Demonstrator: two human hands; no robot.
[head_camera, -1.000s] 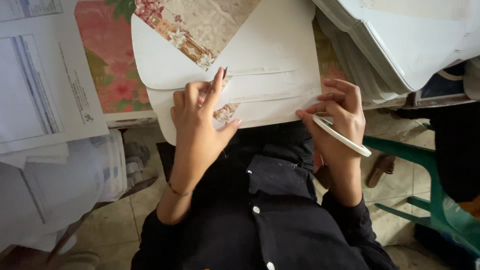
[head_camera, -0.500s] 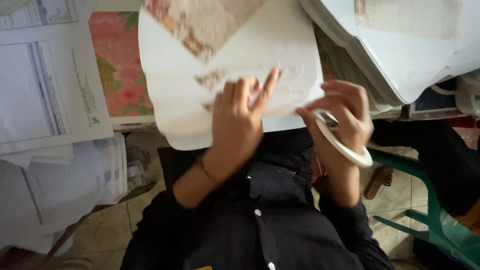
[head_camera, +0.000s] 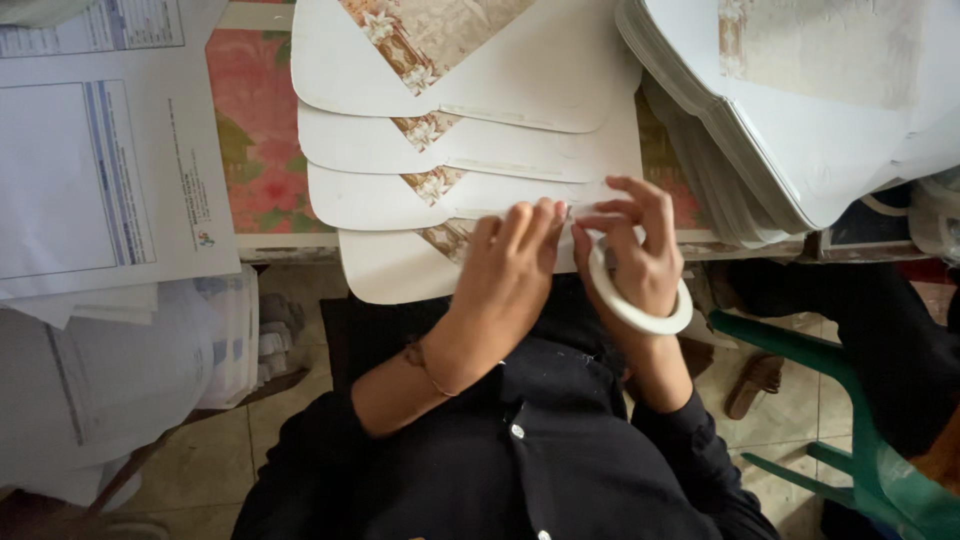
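White printed sheet with blue bands (head_camera: 95, 150) far left, paper stack (head_camera: 130, 370) below

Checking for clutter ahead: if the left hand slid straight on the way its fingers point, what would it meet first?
The left hand points up and right across the white cards. It would probably first meet the right hand's fingers, almost touching its fingertips; depth is unclear.

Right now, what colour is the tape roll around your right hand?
White: the tape roll loops around the right hand, seen best in the head view.
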